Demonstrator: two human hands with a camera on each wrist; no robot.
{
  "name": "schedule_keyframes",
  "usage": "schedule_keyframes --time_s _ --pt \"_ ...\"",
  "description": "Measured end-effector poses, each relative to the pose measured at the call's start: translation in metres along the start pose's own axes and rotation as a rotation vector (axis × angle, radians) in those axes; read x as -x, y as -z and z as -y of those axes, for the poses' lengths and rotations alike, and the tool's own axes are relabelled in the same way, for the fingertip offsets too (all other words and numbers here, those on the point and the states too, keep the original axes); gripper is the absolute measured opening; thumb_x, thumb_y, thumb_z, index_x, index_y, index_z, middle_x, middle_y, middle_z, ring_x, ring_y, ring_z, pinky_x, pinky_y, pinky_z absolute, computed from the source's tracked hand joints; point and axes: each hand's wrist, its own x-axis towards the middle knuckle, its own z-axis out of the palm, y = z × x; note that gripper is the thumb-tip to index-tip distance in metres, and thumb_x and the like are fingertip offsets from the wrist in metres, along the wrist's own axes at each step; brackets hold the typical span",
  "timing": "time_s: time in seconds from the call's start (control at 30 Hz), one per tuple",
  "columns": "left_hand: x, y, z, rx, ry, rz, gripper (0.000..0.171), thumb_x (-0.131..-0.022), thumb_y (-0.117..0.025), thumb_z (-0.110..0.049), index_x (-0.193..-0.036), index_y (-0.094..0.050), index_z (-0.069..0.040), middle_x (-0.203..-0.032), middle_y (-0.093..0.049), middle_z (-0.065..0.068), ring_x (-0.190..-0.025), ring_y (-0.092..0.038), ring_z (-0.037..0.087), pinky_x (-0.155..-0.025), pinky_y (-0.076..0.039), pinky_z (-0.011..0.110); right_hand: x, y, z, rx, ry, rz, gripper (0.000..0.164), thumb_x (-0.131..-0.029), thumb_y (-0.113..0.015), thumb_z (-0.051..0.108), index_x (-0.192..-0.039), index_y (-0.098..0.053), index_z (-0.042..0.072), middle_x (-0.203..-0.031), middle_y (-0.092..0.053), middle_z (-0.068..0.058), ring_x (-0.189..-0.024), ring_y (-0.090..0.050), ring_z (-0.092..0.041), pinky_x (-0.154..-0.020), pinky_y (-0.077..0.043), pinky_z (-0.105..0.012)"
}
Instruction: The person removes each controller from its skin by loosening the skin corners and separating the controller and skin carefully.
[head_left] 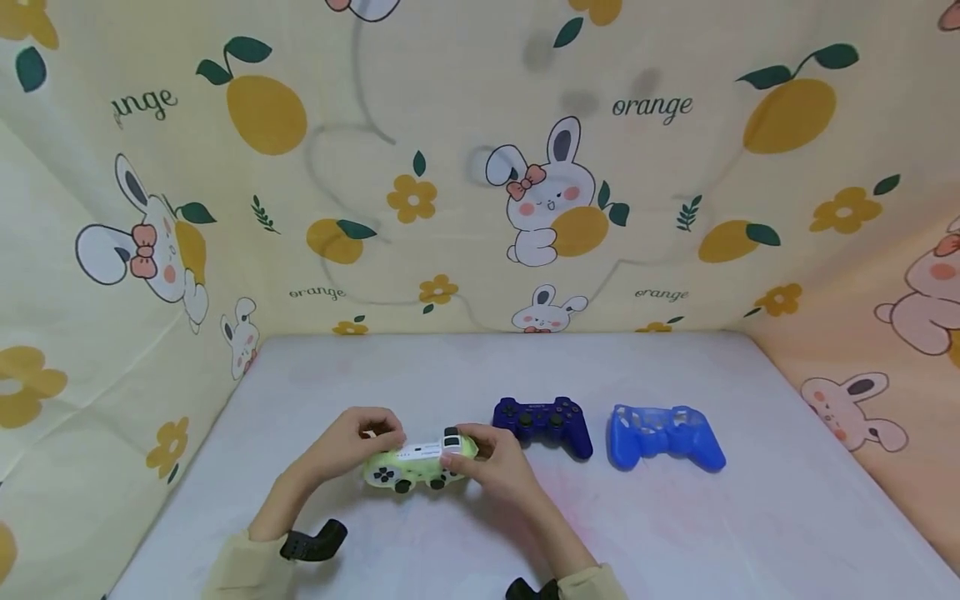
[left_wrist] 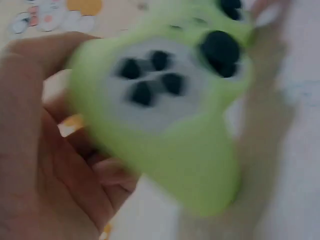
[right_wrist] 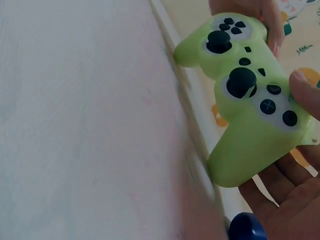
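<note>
A game controller (head_left: 417, 463) in a light green silicone cover (left_wrist: 200, 160) is held up over the table between both hands. Its buttons and thumbsticks show through openings in the cover, and its white back edge shows in the head view. My left hand (head_left: 352, 443) pinches the end with the direction buttons. At the other end, my right hand (head_left: 501, 468) grips with the thumb on the near side and the fingers beyond. The right wrist view shows the thumb (right_wrist: 306, 97) beside the round buttons. Some fingertips are hidden behind the controller.
A dark blue controller (head_left: 573, 427) lies on the white table (head_left: 660, 533), just beyond my right hand. Right of it lies a bright blue silicone cover (head_left: 626, 432) with openings. Patterned cloth walls (head_left: 465, 100) enclose the back and sides.
</note>
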Motion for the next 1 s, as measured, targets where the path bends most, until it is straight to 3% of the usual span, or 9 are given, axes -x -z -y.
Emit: schedule_keyframes --time_s 0.17,0.3,0.5,0.83,1.0 --pt "-0.009 -0.013 0.009 0.133 -0.052 0.041 0.013 -0.095 -0.064 -0.015 -0.083 -0.063 -0.011 -0.077 -0.056 0.000 -0.076 -0.052 0.017 -0.069 -0.043 0.030 -0.006 -0.001 -0.024 0.030 0.001 0.006 0.041 -0.084 -0.080 0.015 -0.120 -0.067 0.001 -0.103 -0.068 -0.004 -0.089 -0.061 -0.015 -0.075 -0.050 -0.025" --pt "-0.015 -0.016 0.012 0.219 -0.059 0.071 0.018 -0.092 -0.063 -0.012 -0.075 -0.056 -0.009 -0.073 -0.053 0.001 -0.072 -0.052 0.016 -0.066 -0.043 0.028 -0.009 0.000 -0.029 0.033 0.006 0.002 0.042 -0.083 -0.081 0.020 -0.120 -0.069 0.006 -0.104 -0.068 -0.002 -0.092 -0.062 -0.015 -0.079 -0.050 -0.027" --pt "-0.021 -0.015 0.013 0.220 -0.034 0.136 0.026 -0.090 -0.062 -0.012 -0.069 -0.047 -0.010 -0.067 -0.046 -0.003 -0.069 -0.049 0.013 -0.065 -0.041 0.026 -0.008 0.000 -0.031 0.027 0.011 -0.012 0.046 -0.083 -0.081 0.021 -0.123 -0.067 0.004 -0.109 -0.068 -0.005 -0.095 -0.062 -0.016 -0.081 -0.050 -0.027" --pt "-0.020 -0.017 0.015 0.214 -0.025 0.152 0.033 -0.090 -0.063 -0.012 -0.067 -0.040 -0.011 -0.063 -0.037 -0.005 -0.064 -0.045 0.010 -0.063 -0.038 0.024 -0.009 0.000 -0.037 0.023 0.006 0.001 0.048 -0.082 -0.082 0.022 -0.124 -0.067 0.004 -0.107 -0.069 -0.003 -0.094 -0.063 -0.017 -0.079 -0.051 -0.027" --pt "-0.019 -0.014 0.011 0.241 0.006 0.218 0.033 -0.094 -0.059 -0.012 -0.069 -0.038 -0.005 -0.065 -0.039 -0.003 -0.065 -0.046 0.011 -0.063 -0.039 0.024 -0.005 0.001 -0.018 0.025 0.001 0.020 0.046 -0.083 -0.081 0.017 -0.124 -0.067 0.001 -0.110 -0.069 -0.007 -0.095 -0.063 -0.018 -0.081 -0.051 -0.028"
